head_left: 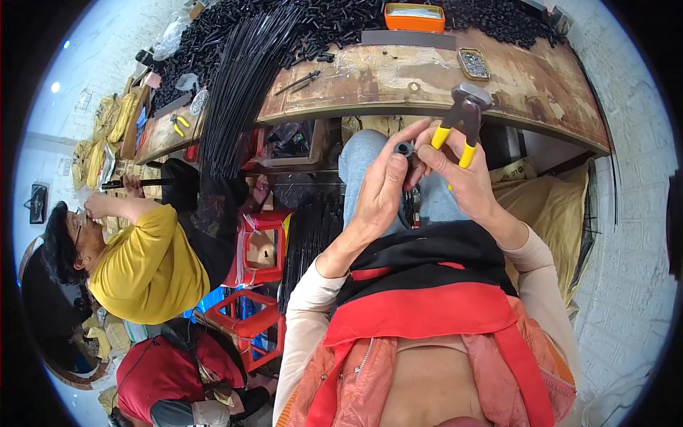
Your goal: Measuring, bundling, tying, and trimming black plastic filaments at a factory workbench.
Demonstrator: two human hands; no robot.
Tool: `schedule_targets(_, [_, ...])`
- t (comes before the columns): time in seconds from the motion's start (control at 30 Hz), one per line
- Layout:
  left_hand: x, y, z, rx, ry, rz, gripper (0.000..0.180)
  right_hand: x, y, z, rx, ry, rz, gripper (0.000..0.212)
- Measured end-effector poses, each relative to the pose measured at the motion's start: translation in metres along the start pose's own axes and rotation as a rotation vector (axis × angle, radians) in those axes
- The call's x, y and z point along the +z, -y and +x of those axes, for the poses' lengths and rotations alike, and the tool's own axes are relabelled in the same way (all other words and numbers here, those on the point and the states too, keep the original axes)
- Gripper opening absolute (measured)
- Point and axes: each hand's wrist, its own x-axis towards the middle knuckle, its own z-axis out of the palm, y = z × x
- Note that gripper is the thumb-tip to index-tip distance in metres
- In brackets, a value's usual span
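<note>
My left hand (379, 186) pinches a small black tubular part (404, 149) between thumb and fingers, its round hollow end turned up. Close beside it, my right hand (466, 181) has end-cutting pincers (466, 112) with yellow handles lodged in its grip, the dark metal head pointing away from me over the bench edge. The right thumb and fingertips meet near the black part; whether they touch it I cannot tell. Both hands are held above my lap, just in front of the wooden workbench (526, 89).
On the bench lie a heap of black parts (341, 25), a bundle of long black rods (238, 78), an orange box (415, 18) and a small tray of metal bits (473, 64). At left sit a person in yellow (153, 263) and another in red (178, 370), near red stools (249, 317).
</note>
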Motion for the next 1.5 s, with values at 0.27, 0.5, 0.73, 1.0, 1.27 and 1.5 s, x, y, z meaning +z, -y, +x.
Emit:
schedule_targets(0.27, [-0.016,0.000,0.008,-0.063,0.102,-0.200,0.071,-0.020,0.002,0.030,-0.263,0.036,-0.503,0.022])
schedule_targets(0.5, [-0.033,0.005,0.019,0.006,0.065,-0.165,0.062,-0.049,0.062,-0.021,0.411,0.251,-0.699,0.016])
schedule_targets(0.73, [-0.018,0.000,0.016,-0.094,0.112,0.008,0.048,-0.035,0.076,-0.015,0.475,0.345,-0.730,0.029])
schedule_targets(1.0, [-0.018,-0.001,0.018,-0.079,0.198,-0.011,0.052,-0.050,0.083,-0.010,0.458,0.416,-0.598,0.040])
schedule_targets(1.27, [-0.020,0.003,0.017,-0.060,0.179,-0.025,0.051,-0.050,0.087,0.003,0.611,0.514,-0.607,0.035])
schedule_targets(1.5, [-0.019,-0.004,0.018,-0.079,0.233,-0.041,0.054,-0.047,0.103,-0.009,0.554,0.450,-0.752,0.023])
